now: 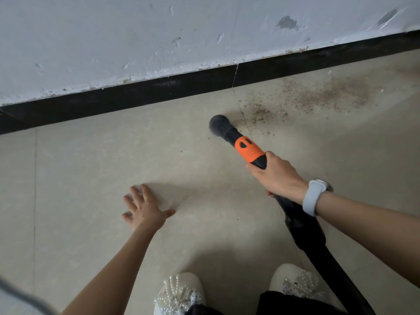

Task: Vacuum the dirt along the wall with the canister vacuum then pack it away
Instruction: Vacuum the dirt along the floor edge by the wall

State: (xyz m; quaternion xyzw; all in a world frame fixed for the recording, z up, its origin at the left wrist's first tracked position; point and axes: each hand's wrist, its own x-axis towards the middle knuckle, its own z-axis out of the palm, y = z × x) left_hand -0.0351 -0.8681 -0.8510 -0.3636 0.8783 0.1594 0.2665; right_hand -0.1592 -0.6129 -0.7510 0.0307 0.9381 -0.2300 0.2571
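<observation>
Two hands show in my head view. My right hand [276,172] wraps its fingers round the vacuum wand [250,152], gripping it just behind the orange collar, so the orange part and the round grey brush nozzle [220,128] stick out ahead of the hand, toward the far left. The nozzle sits low over the floor [113,160], at the near left edge of the dirt patch [318,96], with a few loose specks just beside it. The dirt spreads from there to the right and farther off, along the black skirting board [159,87] at the foot of the white wall [136,30]. Behind my right hand the black hose [318,251] runs back toward me, passing under the wrist, which wears a white watch band [312,197]. My left hand [145,206] is spread, fingers apart and held out above the floor tiles, well to the left of the wand and holding nothing; I cannot tell whether it touches the floor. Near the bottom edge I see my two white beaded shoes [179,294], the hose running past the right one.
</observation>
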